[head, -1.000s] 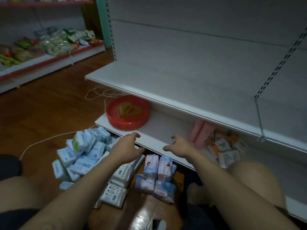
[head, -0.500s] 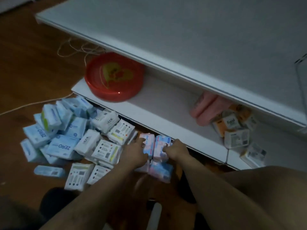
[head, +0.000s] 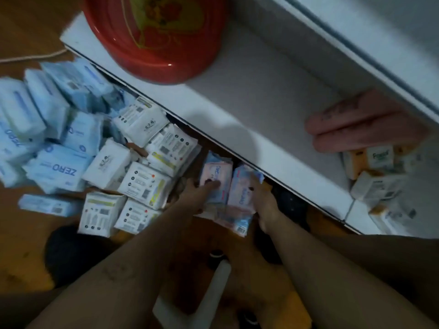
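Note:
Several pink and blue packs [head: 228,193] lie stacked on the wooden floor just in front of the bottom white shelf [head: 237,119]. My left hand [head: 197,193] grips the left side of the stack, thumb on the top pink pack [head: 215,174]. My right hand [head: 263,200] holds the right side, fingers curled round the neighbouring pink pack [head: 242,191]. Both forearms reach in from the bottom of the view.
A heap of light blue packs [head: 47,129] and white packs [head: 142,176] lies on the floor to the left. A red round basin [head: 154,41] sits on the bottom shelf. Pink tubes [head: 363,124] and small orange and white boxes [head: 377,172] sit further right on it.
My hands came down from the shelf edge to the pink and blue packs and took hold of them from both sides. The view tilted downward and closer.

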Tool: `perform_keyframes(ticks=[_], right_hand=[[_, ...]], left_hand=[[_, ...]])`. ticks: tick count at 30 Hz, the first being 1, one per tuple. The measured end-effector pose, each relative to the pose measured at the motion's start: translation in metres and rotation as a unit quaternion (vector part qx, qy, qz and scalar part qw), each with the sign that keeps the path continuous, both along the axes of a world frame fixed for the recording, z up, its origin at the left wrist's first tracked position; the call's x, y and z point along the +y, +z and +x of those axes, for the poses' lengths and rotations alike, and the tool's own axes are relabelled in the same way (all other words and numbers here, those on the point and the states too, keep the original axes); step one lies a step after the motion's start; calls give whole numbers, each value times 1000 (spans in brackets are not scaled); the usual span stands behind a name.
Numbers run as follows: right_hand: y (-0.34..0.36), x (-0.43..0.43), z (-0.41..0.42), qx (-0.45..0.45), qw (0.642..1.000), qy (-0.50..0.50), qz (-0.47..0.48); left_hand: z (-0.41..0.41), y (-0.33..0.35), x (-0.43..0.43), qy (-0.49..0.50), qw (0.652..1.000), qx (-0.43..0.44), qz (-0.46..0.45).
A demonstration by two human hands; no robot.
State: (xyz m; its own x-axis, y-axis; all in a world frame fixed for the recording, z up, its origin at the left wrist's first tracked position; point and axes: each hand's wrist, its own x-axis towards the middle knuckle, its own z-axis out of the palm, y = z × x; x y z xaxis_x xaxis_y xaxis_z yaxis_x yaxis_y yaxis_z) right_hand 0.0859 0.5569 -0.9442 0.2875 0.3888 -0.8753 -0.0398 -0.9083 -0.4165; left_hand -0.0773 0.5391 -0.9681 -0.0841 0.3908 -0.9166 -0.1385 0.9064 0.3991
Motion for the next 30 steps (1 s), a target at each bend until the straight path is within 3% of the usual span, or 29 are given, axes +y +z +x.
perform_keyframes(ticks=[4,8,15,21,25,30], right_hand=[[17,7,16,79,996,12,-32],[48,20,18,178,984,-15,-20],[125,9,17,288,953,1,93],[193,-22,6,383,906,69,168],[242,-45,12,373,895,98,223],[317,-53,38,297,890,146,314]], left_hand=[[-4,24,-3,48,995,-75,-33],[-19,55,-3,27,990,-129,-43],[-48,147,0,18,978,-165,130],[-57,228,-30,17,950,-241,197],[-48,271,-55,76,924,-280,248],[-44,333,-66,58,904,-256,336]])
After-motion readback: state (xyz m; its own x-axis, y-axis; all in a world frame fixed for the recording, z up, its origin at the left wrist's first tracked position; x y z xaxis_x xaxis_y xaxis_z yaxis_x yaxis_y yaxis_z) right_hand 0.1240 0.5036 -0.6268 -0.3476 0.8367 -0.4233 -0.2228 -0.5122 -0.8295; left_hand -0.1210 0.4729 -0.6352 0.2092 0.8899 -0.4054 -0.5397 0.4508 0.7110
